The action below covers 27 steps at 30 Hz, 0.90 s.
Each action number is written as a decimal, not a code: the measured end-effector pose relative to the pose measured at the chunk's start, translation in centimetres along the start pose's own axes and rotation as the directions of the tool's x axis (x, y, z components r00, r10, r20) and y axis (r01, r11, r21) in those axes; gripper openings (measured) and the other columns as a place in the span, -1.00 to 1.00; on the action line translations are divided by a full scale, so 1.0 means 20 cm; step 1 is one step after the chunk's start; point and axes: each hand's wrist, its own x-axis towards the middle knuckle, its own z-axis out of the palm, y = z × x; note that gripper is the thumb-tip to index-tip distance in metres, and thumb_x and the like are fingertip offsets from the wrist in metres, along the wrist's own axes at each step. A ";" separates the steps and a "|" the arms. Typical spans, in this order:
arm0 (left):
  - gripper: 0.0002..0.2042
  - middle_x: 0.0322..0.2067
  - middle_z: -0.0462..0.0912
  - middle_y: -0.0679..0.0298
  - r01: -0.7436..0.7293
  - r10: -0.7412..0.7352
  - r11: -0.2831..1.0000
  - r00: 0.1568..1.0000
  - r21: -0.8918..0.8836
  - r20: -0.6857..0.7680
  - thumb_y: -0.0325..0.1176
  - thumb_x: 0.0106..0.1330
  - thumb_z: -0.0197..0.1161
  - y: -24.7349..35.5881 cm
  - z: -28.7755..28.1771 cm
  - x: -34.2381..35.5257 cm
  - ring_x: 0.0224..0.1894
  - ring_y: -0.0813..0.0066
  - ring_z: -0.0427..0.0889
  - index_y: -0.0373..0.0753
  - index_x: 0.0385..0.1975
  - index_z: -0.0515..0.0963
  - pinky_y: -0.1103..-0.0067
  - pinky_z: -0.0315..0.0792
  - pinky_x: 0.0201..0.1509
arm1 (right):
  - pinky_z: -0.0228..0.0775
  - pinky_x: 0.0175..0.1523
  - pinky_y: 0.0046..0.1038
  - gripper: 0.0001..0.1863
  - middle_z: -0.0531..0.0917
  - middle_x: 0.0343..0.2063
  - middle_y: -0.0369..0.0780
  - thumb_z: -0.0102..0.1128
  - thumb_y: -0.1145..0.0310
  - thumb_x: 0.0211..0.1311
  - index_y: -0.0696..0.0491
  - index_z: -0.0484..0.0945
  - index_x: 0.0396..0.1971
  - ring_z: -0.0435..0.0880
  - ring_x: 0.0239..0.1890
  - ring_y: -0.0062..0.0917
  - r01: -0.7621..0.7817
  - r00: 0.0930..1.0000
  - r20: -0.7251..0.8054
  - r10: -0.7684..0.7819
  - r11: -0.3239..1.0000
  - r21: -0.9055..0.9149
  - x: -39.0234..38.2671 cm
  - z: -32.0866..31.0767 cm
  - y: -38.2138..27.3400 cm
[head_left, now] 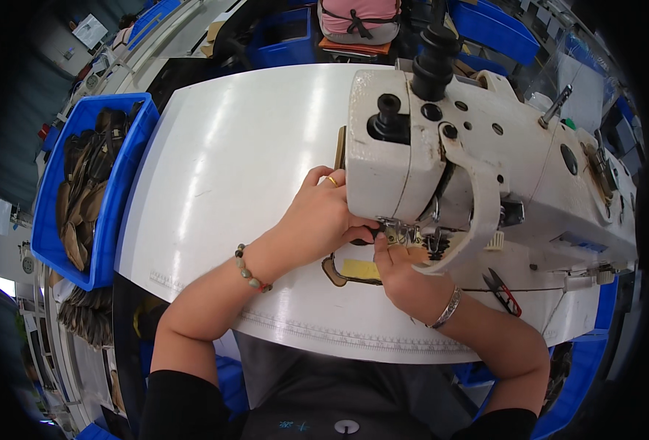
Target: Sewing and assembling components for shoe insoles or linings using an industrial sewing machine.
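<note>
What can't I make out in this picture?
All in the head view:
- Full shape of the dark piece by the fingers: covered by the left hand and the right hand.
- Some left fingers: partly behind the sewing machine.
- Needle tip: too small among the metal parts.
- Bottom of the blue bin: buried under brown pieces.
- Top of the pink bundle: cut off by the upper edge.

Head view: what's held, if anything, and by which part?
Left hand and right hand have fingers at a dark piece by the sewing machine; whether gripped, and where, cannot be told.
</note>
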 end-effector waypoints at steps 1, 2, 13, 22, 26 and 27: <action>-0.82 -0.17 0.66 0.50 0.013 -0.013 1.000 1.000 0.004 0.002 -0.16 0.00 0.50 0.01 0.00 0.00 0.04 0.35 0.49 0.05 -0.38 0.79 0.19 0.22 0.29 | 0.49 -0.48 -0.38 -0.58 0.67 -0.46 -0.30 0.19 0.42 0.05 0.22 0.60 -0.04 0.70 -0.42 -0.53 -0.004 1.000 0.001 0.004 1.000 -0.001 0.00 0.01 0.00; -0.83 -0.19 0.68 0.50 0.025 -0.025 1.000 1.000 0.011 0.003 -0.16 0.01 0.49 0.02 -0.01 0.00 0.04 0.35 0.50 0.05 -0.38 0.79 0.19 0.22 0.30 | 0.48 -0.49 -0.42 -0.58 0.66 -0.46 -0.29 0.17 0.43 0.05 0.25 0.60 -0.05 0.68 -0.44 -0.53 0.040 0.999 -0.007 -0.041 0.994 -0.105 -0.01 0.03 0.00; -0.76 -0.28 0.73 0.41 0.055 -0.054 0.998 0.998 0.025 -0.032 -0.14 0.03 0.49 0.01 0.03 -0.01 -0.01 0.29 0.58 0.05 -0.28 0.77 0.15 0.22 0.31 | 0.35 -0.59 -0.45 -0.58 0.54 -0.62 -0.33 0.19 0.43 -0.09 0.23 0.68 -0.14 0.56 -0.62 -0.54 -0.003 0.987 -0.163 0.005 1.000 0.009 -0.02 -0.01 -0.01; -0.69 -0.32 0.73 0.34 0.077 -0.066 0.986 0.995 0.147 -0.074 -0.14 0.04 0.50 0.03 0.03 0.01 -0.09 0.28 0.62 0.06 -0.18 0.73 0.13 0.24 0.25 | 0.42 -0.53 -0.24 -0.53 0.62 -0.47 -0.33 0.17 0.38 -0.01 0.17 0.65 -0.02 0.60 -0.54 -0.50 -0.040 0.993 -0.107 0.046 0.997 0.062 -0.06 0.02 -0.04; -0.69 -0.34 0.73 0.36 0.113 -0.095 0.976 0.990 0.184 -0.104 -0.14 0.03 0.51 0.05 0.03 0.01 -0.12 0.29 0.63 0.04 -0.19 0.73 0.18 0.27 0.19 | 0.43 -0.53 -0.27 -0.52 0.62 -0.47 -0.33 0.18 0.39 -0.03 0.18 0.65 -0.03 0.62 -0.54 -0.50 -0.046 0.993 -0.107 0.054 0.996 0.078 -0.06 0.03 -0.04; -0.69 -0.34 0.73 0.36 0.111 -0.093 0.977 0.990 0.184 -0.103 -0.14 0.03 0.51 0.05 0.03 0.01 -0.12 0.29 0.63 0.04 -0.19 0.73 0.18 0.27 0.19 | 0.43 -0.54 -0.29 -0.53 0.62 -0.48 -0.33 0.18 0.39 -0.04 0.19 0.65 -0.04 0.61 -0.54 -0.50 -0.035 0.991 -0.125 0.042 0.998 0.058 -0.06 0.03 -0.04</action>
